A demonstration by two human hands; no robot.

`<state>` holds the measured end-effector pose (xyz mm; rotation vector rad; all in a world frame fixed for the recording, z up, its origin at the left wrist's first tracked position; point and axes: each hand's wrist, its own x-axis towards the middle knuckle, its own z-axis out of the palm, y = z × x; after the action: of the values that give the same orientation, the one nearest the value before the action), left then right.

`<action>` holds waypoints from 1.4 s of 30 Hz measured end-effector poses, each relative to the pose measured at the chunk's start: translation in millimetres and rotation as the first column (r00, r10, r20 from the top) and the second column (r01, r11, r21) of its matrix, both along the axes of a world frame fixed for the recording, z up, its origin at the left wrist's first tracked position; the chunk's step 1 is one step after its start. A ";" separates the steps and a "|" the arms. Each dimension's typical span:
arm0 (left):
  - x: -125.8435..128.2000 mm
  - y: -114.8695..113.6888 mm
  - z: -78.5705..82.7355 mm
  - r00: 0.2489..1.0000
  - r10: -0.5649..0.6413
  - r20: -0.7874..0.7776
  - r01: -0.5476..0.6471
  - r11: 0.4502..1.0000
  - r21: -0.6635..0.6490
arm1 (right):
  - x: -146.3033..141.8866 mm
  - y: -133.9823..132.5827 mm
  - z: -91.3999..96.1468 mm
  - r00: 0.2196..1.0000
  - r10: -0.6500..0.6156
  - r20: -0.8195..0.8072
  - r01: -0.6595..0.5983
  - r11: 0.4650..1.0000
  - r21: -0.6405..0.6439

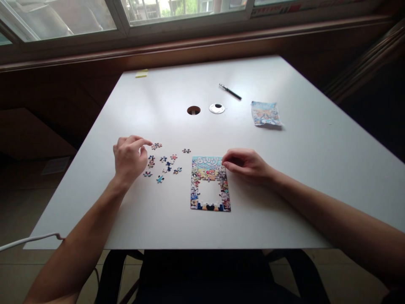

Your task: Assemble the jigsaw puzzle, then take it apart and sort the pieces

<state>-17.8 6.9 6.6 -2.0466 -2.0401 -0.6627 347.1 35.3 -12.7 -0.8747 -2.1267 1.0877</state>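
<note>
Near the left side of the table, my left hand (129, 157) reaches out with its index finger stretched to a loose puzzle piece (156, 146); the thumb is apart and the other fingers are curled. Several more jigsaw pieces (168, 166) lie scattered to the right of that hand. A jigsaw puzzle (194, 192) with colourful cartoon pictures lies flat before me, with a rectangular gap in its middle where white shows. My right hand (245, 164) rests at the puzzle's upper right corner, thumb and fingertips pinched at its edge.
On the white table (303, 160) lie a crumpled printed wrapper (266, 114), a black pen (230, 91) and a round metal cover (217, 108) beside a cable hole (193, 110). A yellow note (141, 73) is at the far left corner. A white cable (30, 240) meets the left edge.
</note>
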 end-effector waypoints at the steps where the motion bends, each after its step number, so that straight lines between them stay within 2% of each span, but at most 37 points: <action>1: -3.1 1.3 0.6 1.000 0.023 -0.002 -0.023 1.000 -0.008 | 0.1 -0.1 0.5 1.000 0.001 0.000 -0.001 1.000 0.001; 5: -7.7 5.6 -3.8 1.000 0.026 -0.001 -0.026 0.998 -0.066 | 0.1 -0.6 1.8 1.000 -0.005 0.001 0.005 1.000 0.004; 10: -6.6 7.1 -12.1 0.996 -0.075 0.044 0.077 0.996 -0.044 | -1.5 -0.6 2.3 1.000 -0.002 -0.003 0.002 1.000 -0.008; 16: -6.0 8.6 -13.4 0.980 -0.189 0.056 0.192 0.980 -0.053 | -1.6 -0.9 2.3 1.000 -0.002 -0.005 0.002 1.000 -0.012; 22: -7.5 9.9 -9.5 0.989 -0.119 0.083 0.124 0.991 -0.053 | -0.3 -1.1 1.6 1.000 -0.003 -0.008 0.002 1.000 -0.012; 31: -32.5 15.1 -3.0 0.996 -0.086 0.037 0.087 0.996 -0.026 | 0.4 -0.3 2.9 0.999 -0.008 0.037 0.008 1.000 0.017; 37: -30.0 14.8 -1.9 0.995 -0.094 0.032 0.096 0.993 -0.066 | 2.6 0.4 0.4 0.999 -0.008 0.054 0.007 1.000 0.024; 42: -28.7 13.5 1.3 0.995 -0.086 0.047 0.089 0.995 -0.050 | 5.2 2.1 -3.0 0.998 0.005 0.060 -0.007 1.000 0.026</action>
<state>-46.5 20.4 7.9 -2.1806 -2.0220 -0.6835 352.3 37.4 -15.8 -0.9000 -2.1893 1.0471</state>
